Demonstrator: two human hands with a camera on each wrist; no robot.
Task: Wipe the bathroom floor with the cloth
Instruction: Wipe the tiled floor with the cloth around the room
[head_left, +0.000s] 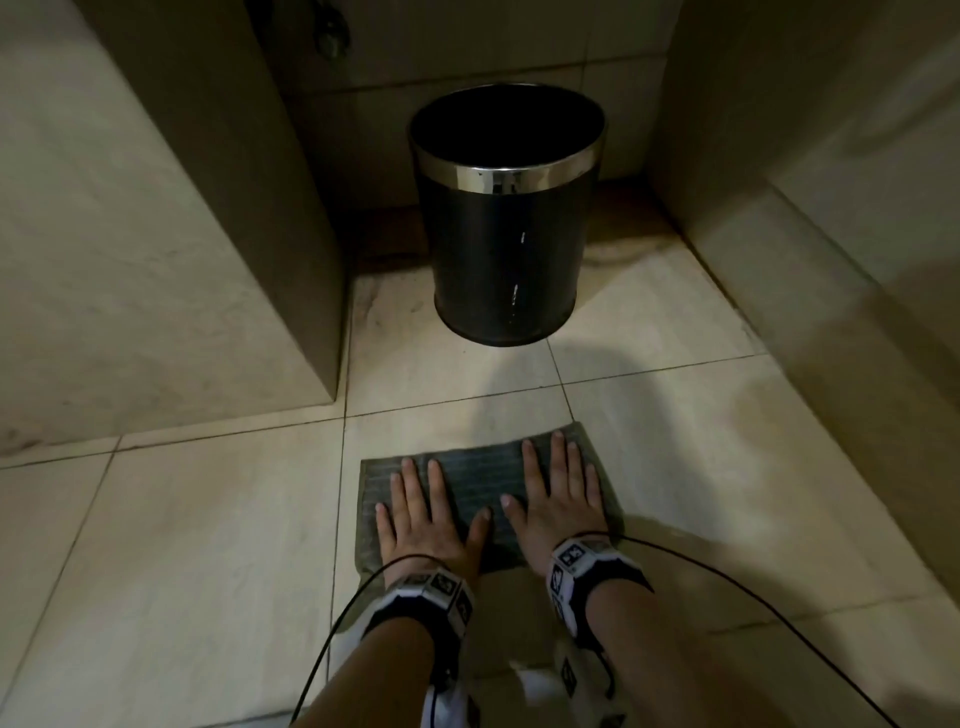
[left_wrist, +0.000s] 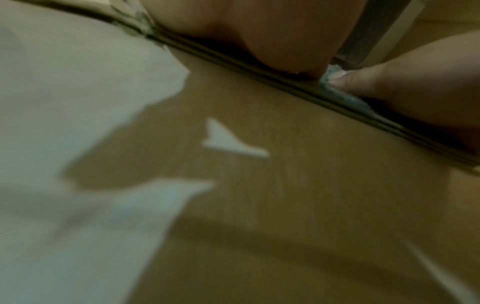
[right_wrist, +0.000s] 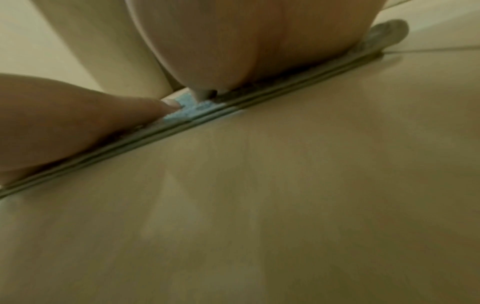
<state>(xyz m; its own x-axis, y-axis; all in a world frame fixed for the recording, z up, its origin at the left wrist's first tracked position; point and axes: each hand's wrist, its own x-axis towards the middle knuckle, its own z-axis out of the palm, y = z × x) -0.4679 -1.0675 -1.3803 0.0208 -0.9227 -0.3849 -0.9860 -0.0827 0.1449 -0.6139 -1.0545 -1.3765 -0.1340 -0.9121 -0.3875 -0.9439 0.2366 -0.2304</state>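
Note:
A grey-blue ribbed cloth (head_left: 483, 480) lies flat on the beige tiled floor (head_left: 208, 545) in the head view. My left hand (head_left: 423, 512) presses on its left half with fingers straight and spread. My right hand (head_left: 558, 493) presses flat on its right half, fingers reaching the far edge. In the left wrist view the cloth (left_wrist: 335, 85) shows as a blue fringe under the thumb, with its folded edge on the floor. The right wrist view shows the cloth (right_wrist: 187, 111) as a blue patch between thumb and palm.
A black round bin (head_left: 506, 218) with a steel rim stands on the floor just beyond the cloth. A tiled block (head_left: 156, 234) rises at the left and a tiled wall with a step (head_left: 831, 234) at the right. Black cables (head_left: 769, 603) run back from both wrists.

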